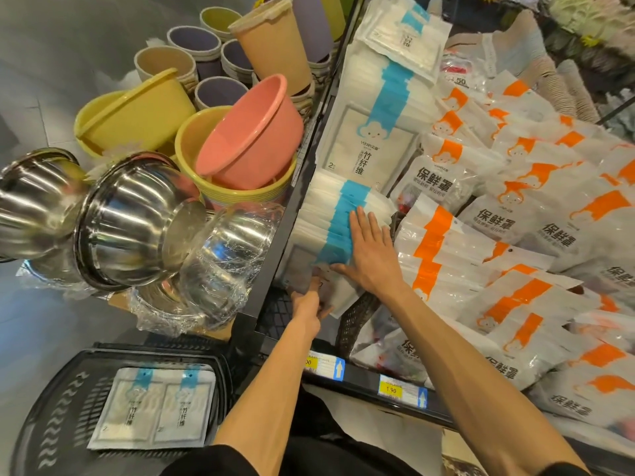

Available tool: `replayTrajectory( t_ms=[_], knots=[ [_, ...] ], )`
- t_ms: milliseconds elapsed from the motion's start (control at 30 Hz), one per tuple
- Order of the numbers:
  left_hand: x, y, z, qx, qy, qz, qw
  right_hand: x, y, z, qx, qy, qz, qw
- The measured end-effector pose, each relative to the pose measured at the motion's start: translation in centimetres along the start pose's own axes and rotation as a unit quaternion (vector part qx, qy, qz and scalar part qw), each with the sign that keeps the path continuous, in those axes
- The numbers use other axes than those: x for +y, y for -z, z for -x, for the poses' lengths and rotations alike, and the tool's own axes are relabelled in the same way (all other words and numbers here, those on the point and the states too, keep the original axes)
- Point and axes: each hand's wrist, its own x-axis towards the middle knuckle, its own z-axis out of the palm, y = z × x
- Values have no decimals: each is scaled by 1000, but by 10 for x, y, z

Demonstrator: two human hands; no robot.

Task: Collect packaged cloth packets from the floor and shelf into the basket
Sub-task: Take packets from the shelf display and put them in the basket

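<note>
The right hand (372, 250) lies flat on a stack of cloth packets (330, 214) on the shelf (364, 375). Its fingers are straight and rest on the blue stripe that runs down the packets. The left hand (309, 305) is just below it, at the bottom end of the same stack. Its fingers curl round the lower edge of the stack and grip it.

The stack stands on its edge at the left end of the shelf, right beside a black post (285, 235). Behind it stands a second stack (371, 142) with the same blue stripe. To the right of the hands lie lots of white bags with orange stripes (515, 235), piled all over the shelf. Two yellow price tags (391, 389) sit on the front edge of the shelf, under the arms.

Down on the floor, to the left, is the black basket (58, 400). Two flat packets (154, 407) lie in it side by side, blue stripes at the top.

Left of the post are shiny steel bowls (130, 218), some wrapped in clear film. Past them are yellow tubs (137, 111), a pink tub (251, 132) tipped inside one of them, and tall cups (271, 46) in tan and purple.
</note>
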Motion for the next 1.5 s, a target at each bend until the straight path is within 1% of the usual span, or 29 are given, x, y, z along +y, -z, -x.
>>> replayTrajectory(
  t_ms=[200, 267, 333, 433, 533, 600, 633, 667, 700, 733, 767, 800, 833, 867, 900, 967, 1067, 1233, 1300, 1433, 1500],
  knots=[
    [5, 6, 8, 7, -1, -24, 1000, -4, 4, 0, -2, -10, -12, 1000],
    [9, 8, 13, 8, -12, -37, 999, -5, 8, -2, -6, -14, -10, 1000],
    [13, 11, 21, -9, -24, -60, 998, -5, 13, -3, -10, -15, -16, 1000],
    [24, 17, 34, -45, -57, -138, 988, -8, 21, -1, -20, -25, -27, 999],
    [43, 20, 54, -68, -121, -248, 959, -11, 27, 5, -12, -39, -39, 998],
    [56, 23, 72, -70, -192, -330, 922, -12, 31, 14, 10, -50, -54, 997],
    [62, 25, 80, -66, -234, -379, 893, -12, 32, 20, 18, -54, -61, 997],
    [69, 28, 89, -63, -274, -435, 856, -13, 33, 25, 23, -58, -66, 996],
    [76, 31, 97, -62, -310, -493, 810, -14, 35, 31, 25, -61, -68, 996],
    [82, 35, 105, -58, -343, -553, 758, -16, 35, 37, 27, -62, -67, 995],
    [88, 39, 111, -53, -368, -603, 705, -19, 37, 42, 29, -62, -65, 996],
    [94, 43, 118, -47, -386, -642, 661, -21, 38, 48, 28, -60, -63, 996],
    [101, 46, 123, -42, -398, -669, 627, -24, 41, 53, 25, -58, -62, 996],
    [106, 49, 131, -41, -398, -686, 607, -28, 44, 59, 23, -56, -62, 996],
    [112, 51, 138, -41, -395, -698, 596, -32, 47, 64, 25, -54, -64, 996],
    [119, 55, 153, -37, -400, -724, 561, -41, 53, 75, 44, -51, -67, 995],
    [125, 64, 175, -14, -422, -765, 486, -56, 59, 91, 63, -49, -65, 995],
    [144, 83, 206, 24, -440, -815, 377, -77, 65, 120, 51, -51, -48, 996],
    [150, 88, 219, 40, -468, -808, 355, -84, 69, 132, 64, -51, -47, 996],
    [152, 99, 243, 72, -551, -764, 328, -93, 77, 154, 84, -49, -41, 994],
    [149, 107, 255, 80, -555, -765, 316, -98, 84, 165, 90, -47, -36, 994]
  ],
)
